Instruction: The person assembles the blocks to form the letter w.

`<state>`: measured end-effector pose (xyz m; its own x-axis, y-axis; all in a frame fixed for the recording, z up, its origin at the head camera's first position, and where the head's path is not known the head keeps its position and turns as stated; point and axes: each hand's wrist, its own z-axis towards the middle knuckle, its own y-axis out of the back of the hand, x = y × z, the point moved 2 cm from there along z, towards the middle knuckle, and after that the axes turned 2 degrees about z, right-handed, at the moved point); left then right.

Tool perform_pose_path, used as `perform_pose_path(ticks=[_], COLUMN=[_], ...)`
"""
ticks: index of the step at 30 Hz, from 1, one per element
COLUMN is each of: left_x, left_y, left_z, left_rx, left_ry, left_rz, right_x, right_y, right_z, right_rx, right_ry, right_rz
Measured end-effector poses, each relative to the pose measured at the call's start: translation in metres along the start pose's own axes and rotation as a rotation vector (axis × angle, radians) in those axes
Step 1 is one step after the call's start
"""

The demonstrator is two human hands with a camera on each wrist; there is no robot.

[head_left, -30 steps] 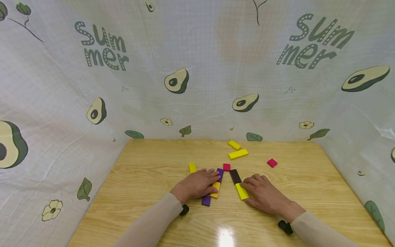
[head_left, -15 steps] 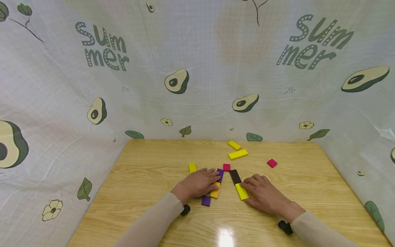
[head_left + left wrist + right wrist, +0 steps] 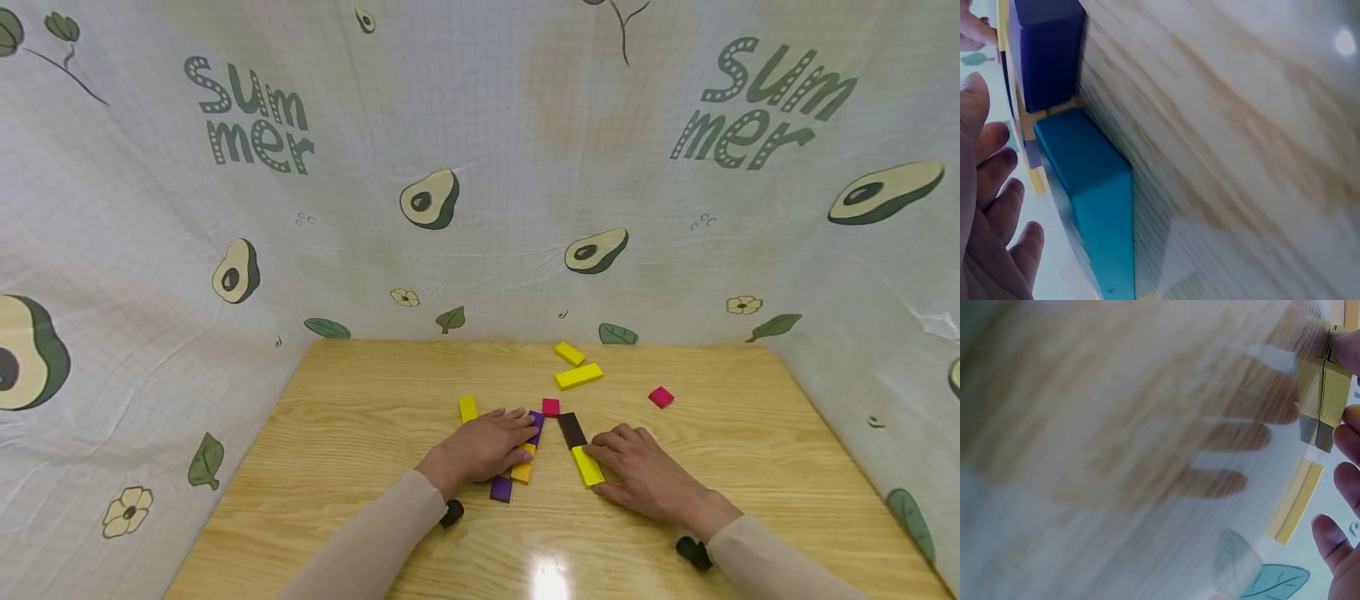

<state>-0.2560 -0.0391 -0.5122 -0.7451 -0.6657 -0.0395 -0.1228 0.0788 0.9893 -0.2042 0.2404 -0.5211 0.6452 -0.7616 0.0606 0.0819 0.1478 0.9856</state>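
Wood-grained bench [image 3: 360, 433] is seen with both hands laid flat on it, fingers nearly straight and relaxed, nothing grasped. The left hand [image 3: 483, 446] is rested against a row of blocks: a purple block [image 3: 536, 426] at the far end, an orange block [image 3: 523, 467] in the middle under the fingertips, and a second purple block [image 3: 501, 488] nearest the body. The long axis of this row is run from about 7 to 1 o'clock. The right hand [image 3: 645, 475] is touching a yellow block [image 3: 587, 465] with its fingertips; a brown block [image 3: 572, 429] is set end to end beyond it, and this row is pointed from about 5 to 11 o'clock. The two rows lean toward a pink block [image 3: 551, 407] at 12 o'clock. On the cloth [image 3: 480, 125] behind, "Summer" is printed twice, at 10 and at 2 o'clock.
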Motion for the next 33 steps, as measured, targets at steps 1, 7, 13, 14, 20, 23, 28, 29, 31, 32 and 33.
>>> perform_pose_path(ticks=[1,7,13,14,20,23,28,29,31,32,33], left_x=[-0.001,-0.015,-0.031,-0.033,-0.044,-0.047,-0.049,-0.049,-0.05,-0.05,-0.05], left_y=[0.001,0.012,0.013,0.013,0.01,0.008,0.006,0.006,0.005,0.004,0.004], left_z=[0.0,0.002,0.01,0.011,0.017,0.02,0.023,0.024,0.025,0.026,0.027], left_rx=[-0.01,-0.062,-0.064,-0.061,-0.035,-0.038,-0.046,-0.047,-0.049,-0.047,-0.047], left_ry=[-0.005,-0.061,-0.125,-0.133,-0.169,-0.185,-0.19,-0.19,-0.19,-0.189,-0.189], left_rz=[0.001,0.025,0.089,0.098,0.119,0.137,0.138,0.137,0.134,0.132,0.129], right_x=[0.0,0.0,-0.001,-0.001,-0.002,-0.002,-0.003,-0.003,-0.003,-0.003,-0.003], right_y=[0.0,0.0,0.0,0.0,0.001,0.001,-0.001,-0.001,-0.001,-0.001,-0.001], right_z=[0.0,0.0,0.001,0.0,-0.001,-0.001,-0.001,0.0,0.0,0.0,0.0], right_rx=[-0.001,-0.028,-0.021,-0.018,0.006,0.007,-0.012,-0.015,-0.02,-0.021,-0.022], right_ry=[0.001,0.021,0.016,0.014,0.005,0.008,0.026,0.029,0.032,0.033,0.034], right_rz=[-0.001,-0.009,0.001,0.002,0.01,0.009,0.004,0.004,0.006,0.009,0.01])
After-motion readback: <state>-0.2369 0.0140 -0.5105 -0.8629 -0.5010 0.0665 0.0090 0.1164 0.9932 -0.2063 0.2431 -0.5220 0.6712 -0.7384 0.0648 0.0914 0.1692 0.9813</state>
